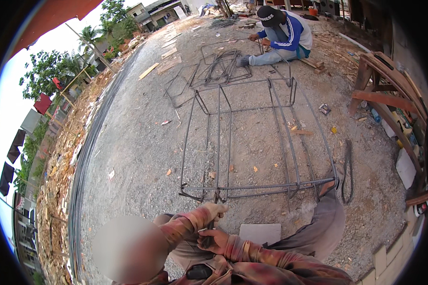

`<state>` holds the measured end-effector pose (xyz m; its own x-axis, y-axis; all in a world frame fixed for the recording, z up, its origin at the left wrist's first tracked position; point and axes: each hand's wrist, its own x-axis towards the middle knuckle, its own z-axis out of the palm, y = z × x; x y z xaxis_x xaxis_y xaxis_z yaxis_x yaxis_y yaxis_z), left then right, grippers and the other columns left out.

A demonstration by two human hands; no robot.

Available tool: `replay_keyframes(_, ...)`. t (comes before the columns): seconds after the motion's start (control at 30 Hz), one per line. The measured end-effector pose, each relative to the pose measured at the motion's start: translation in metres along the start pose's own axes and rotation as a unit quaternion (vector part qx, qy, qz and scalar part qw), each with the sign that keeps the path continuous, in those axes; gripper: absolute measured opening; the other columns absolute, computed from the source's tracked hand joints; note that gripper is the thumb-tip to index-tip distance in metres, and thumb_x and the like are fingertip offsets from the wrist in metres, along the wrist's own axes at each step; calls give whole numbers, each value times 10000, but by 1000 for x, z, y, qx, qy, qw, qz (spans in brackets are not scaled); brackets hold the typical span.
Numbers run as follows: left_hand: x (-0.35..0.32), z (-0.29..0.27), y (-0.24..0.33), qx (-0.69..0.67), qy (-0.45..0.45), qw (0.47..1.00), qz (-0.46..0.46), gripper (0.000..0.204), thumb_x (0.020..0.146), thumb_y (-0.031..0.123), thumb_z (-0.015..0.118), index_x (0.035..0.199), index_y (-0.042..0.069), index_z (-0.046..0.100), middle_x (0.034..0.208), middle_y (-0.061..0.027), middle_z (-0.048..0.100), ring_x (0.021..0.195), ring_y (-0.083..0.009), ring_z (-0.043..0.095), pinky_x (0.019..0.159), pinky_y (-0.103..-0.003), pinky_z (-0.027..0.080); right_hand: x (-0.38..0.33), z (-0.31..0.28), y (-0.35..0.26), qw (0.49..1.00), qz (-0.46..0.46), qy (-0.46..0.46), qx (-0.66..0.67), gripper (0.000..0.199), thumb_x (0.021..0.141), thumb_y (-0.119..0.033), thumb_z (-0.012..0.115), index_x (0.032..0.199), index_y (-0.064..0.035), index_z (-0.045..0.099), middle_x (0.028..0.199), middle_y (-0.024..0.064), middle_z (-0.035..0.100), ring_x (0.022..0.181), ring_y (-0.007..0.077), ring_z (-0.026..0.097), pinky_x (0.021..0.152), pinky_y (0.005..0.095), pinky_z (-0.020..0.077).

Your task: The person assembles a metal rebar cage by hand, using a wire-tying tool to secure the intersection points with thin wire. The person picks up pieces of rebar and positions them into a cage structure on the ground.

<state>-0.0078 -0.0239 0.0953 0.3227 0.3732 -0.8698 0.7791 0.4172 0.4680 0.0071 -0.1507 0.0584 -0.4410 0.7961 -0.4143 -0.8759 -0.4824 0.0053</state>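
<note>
Bar cage: steel frame (218, 142) on gravel (142, 137), directly ahead of both hands.
Axis: near crossbar (271, 185) runs left to right; side bars lead away; longer direction cannot be judged.
Nearer hand: left hand (213, 211), just short of the crossbar's left part; right hand (215, 241) farther back.
Grip: fingers curled, hands close together; contents cannot be told.
Beyond: bent bars (222, 61), co-worker (290, 38) seated low.

This is an open-air building yard, shown by the bare gravel ground (138, 147) under open sky (12, 90), long steel bars (89, 147) bundled along one side, a wired rebar frame (218, 142), scattered plank offcuts (149, 71), and trees (43, 76) and low buildings (159, 16) beyond.
</note>
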Motion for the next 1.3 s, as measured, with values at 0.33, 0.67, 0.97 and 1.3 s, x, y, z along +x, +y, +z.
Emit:
replay_keyframes(0.33,-20,15,2,-371,-139,917,46,593,765,507,646,1057,6,524,772,-73,574,600,-197,578,578,-311,486,-13,0,-15,961,16,-198,193,153,852,-154,561,923,-21,583,759,79,597,706,201,599,679,343,521)
replay_keyframes(0.67,-29,7,22,-10,36,991,132,421,768,419,658,832,7,597,701,-50,560,597,-157,543,560,-318,462,6,-13,-6,995,-37,-95,3,191,862,-234,585,922,-53,579,788,62,614,739,200,616,732,377,510)
replay_keyframes(0.97,-42,10,19,-218,-153,951,159,348,777,142,645,1058,28,472,767,-82,571,595,-150,545,537,-306,470,-19,7,-10,965,-81,-42,-246,244,823,-215,624,974,-25,595,844,76,632,739,168,619,628,286,495)
replay_keyframes(1.3,-16,17,-13,75,231,880,408,200,883,192,498,952,38,607,646,-1,537,512,-90,483,475,-255,433,-32,-23,-7,840,-307,149,-422,247,792,-39,542,1031,14,510,885,80,603,789,156,595,707,277,472)
